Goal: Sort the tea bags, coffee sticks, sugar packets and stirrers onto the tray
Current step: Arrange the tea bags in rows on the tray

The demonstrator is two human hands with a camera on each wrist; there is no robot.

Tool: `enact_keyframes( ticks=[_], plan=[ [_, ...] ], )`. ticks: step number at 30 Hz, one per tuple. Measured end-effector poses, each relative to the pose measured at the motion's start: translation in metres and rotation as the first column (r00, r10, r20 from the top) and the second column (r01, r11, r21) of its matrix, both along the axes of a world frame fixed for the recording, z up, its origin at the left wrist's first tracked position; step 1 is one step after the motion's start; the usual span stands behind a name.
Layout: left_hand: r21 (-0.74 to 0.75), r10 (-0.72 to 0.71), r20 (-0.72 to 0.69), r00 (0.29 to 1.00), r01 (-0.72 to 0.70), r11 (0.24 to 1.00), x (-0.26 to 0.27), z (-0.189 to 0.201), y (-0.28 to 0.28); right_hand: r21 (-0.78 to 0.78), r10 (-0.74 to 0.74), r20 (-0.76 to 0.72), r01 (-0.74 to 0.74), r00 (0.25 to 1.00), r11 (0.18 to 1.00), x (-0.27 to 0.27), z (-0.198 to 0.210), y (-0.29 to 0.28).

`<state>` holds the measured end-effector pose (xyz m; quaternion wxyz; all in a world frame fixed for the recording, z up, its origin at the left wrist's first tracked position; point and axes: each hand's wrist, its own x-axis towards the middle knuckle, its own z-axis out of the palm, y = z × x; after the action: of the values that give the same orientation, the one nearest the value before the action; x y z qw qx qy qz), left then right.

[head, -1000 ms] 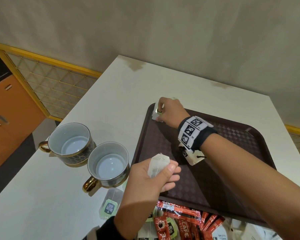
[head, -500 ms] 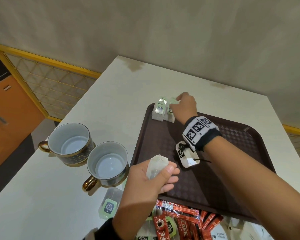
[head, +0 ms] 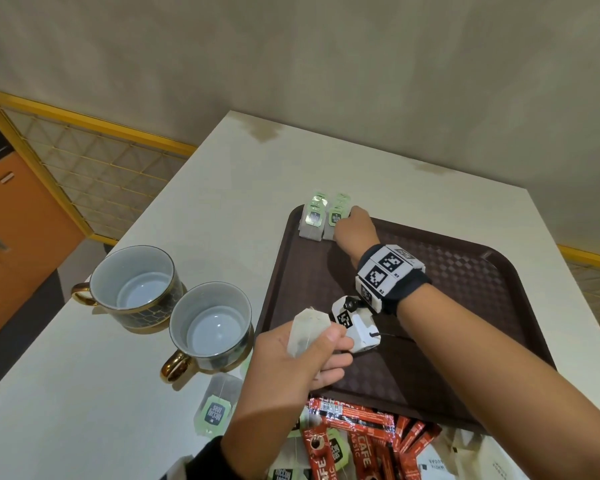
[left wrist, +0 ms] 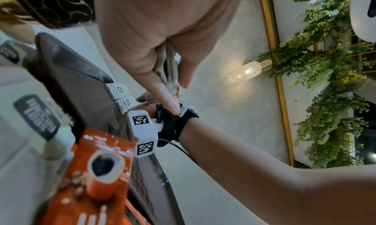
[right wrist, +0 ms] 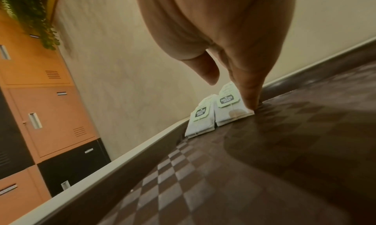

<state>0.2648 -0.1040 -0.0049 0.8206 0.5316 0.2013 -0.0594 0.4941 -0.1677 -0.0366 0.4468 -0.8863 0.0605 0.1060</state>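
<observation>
The tray (head: 465, 271) looks like dark brown plastic with a matt checkered texture and a smooth raised rim. Tea bags (head: 314, 223) at its far left corner are thin white paper with pale green paper tags. Coffee sticks (head: 361, 441) off the near edge are glossy red foil-like wrappers. Cups (head: 208, 327) look glazed, gold-trimmed. Tabletop (head: 222, 220): smooth matt white.

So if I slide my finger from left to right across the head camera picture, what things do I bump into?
Far cup → near cup → left hand pinching a tea bag → right hand by the tea bag stacks → right end of the brown tray.
</observation>
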Motion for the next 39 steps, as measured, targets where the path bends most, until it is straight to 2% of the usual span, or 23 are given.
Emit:
enact_keyframes(
  ticks=[3, 6, 8, 10, 12, 13, 15, 18, 20, 23, 28, 31, 35, 39],
  plan=[
    [-0.054, -0.014, -0.031, 0.999, 0.012, 0.998, 0.001, 0.0, 0.004, -0.001, -0.023, -0.003, 0.023, 1.0, 1.0, 0.003, 0.001, -0.004],
    [-0.229, -0.021, -0.045, 0.999, 0.01, 0.973, 0.005, 0.003, 0.01, 0.033, -0.034, 0.019, 0.033, 0.999, 0.999, -0.001, 0.011, -0.014],
    [-0.379, -0.028, -0.048, 0.998, 0.007, 0.926, 0.008, 0.009, 0.013, 0.09, -0.032, 0.043, 0.028, 0.999, 0.996, -0.008, 0.022, -0.024],
    [-0.433, -0.054, -0.011, 0.998, 0.044, 0.901, 0.011, 0.014, 0.016, 0.202, 0.02, 0.044, -0.029, 0.999, 0.979, -0.023, 0.038, -0.033],
    [-0.377, -0.106, 0.041, 0.994, 0.113, 0.919, 0.014, 0.018, 0.018, 0.297, 0.192, 0.064, -0.202, 0.979, 0.933, -0.05, 0.064, -0.043],
    [-0.321, -0.132, 0.061, 0.989, 0.145, 0.936, 0.015, 0.02, 0.018, 0.296, 0.308, 0.07, -0.314, 0.949, 0.902, -0.064, 0.075, -0.049],
    [-0.214, -0.17, 0.094, 0.981, 0.186, 0.959, 0.015, 0.023, 0.018, 0.231, 0.514, 0.089, -0.52, 0.853, 0.823, -0.093, 0.096, -0.059],
    [-0.134, -0.206, 0.128, 0.97, 0.222, 0.966, 0.013, 0.025, 0.015, 0.089, 0.668, 0.123, -0.679, 0.733, 0.729, -0.117, 0.107, -0.068],
    [-0.149, -0.219, 0.138, 0.966, 0.239, 0.959, 0.01, 0.026, 0.012, 0.079, 0.662, 0.159, -0.678, 0.732, 0.731, -0.124, 0.105, -0.072],
    [-0.24, -0.229, 0.135, 0.964, 0.256, 0.936, 0.006, 0.029, 0.009, 0.141, 0.569, 0.213, -0.601, 0.794, 0.787, -0.129, 0.107, -0.082],
    [-0.277, -0.196, 0.133, 0.972, 0.226, 0.934, -0.003, 0.029, 0.012, 0.165, 0.455, 0.336, -0.528, 0.824, 0.833, -0.138, 0.129, -0.109],
    [-0.256, -0.181, 0.12, 0.976, 0.207, 0.944, -0.006, 0.026, 0.012, 0.21, 0.477, 0.366, -0.57, 0.799, 0.794, -0.153, 0.138, -0.119],
    [-0.212, -0.168, 0.052, 0.984, 0.175, 0.961, -0.009, 0.021, 0.009, 0.277, 0.571, 0.319, -0.65, 0.757, 0.707, -0.178, 0.138, -0.12],
    [-0.333, -0.163, 0.005, 0.987, 0.155, 0.93, -0.014, 0.021, 0.004, 0.295, 0.635, 0.265, -0.688, 0.726, 0.663, -0.194, 0.129, -0.118]
  ],
)
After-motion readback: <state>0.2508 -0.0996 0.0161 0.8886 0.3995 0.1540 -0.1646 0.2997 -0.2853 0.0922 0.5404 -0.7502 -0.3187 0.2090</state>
